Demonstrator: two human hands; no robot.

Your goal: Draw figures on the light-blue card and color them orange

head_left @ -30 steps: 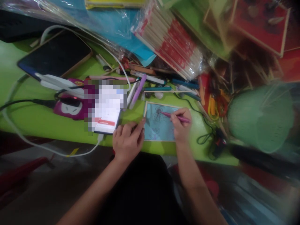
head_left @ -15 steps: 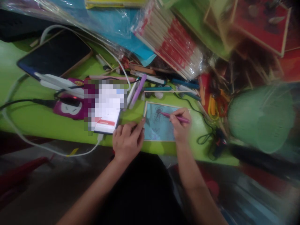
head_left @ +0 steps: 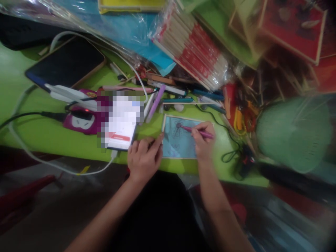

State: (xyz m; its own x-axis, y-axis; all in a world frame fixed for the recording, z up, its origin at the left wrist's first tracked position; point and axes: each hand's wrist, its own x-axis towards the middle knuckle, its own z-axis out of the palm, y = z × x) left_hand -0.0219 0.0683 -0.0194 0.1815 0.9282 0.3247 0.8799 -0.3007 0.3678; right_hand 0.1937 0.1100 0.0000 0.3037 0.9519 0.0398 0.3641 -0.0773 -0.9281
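My right hand (head_left: 202, 141) grips a purple pen (head_left: 206, 134), its tip on the upper part of a small blue board (head_left: 181, 147) with a thin light frame. Dark lines of a drawing, like an insect or flower with a round dark spot, show under the tip. My left hand (head_left: 145, 155) lies at the board's left side, index fingertip touching its edge and the other fingers loosely bent. Beside my left fingers is a lit phone (head_left: 120, 143), its screen partly blurred out, with a white cable plugged into its lower end.
Behind the board lie scattered markers, among them a lilac one (head_left: 156, 103). A purple power strip (head_left: 70, 120) and a dark tablet-like device (head_left: 68, 63) are at left. Wrapped sticks (head_left: 189, 45) stand behind; a green bucket (head_left: 294, 133) is at right on the green table (head_left: 86, 148).
The view has shifted slightly, so things at left appear a little further right. Both hands hold nearly the same place, and the pen tip stays near the dark spot.
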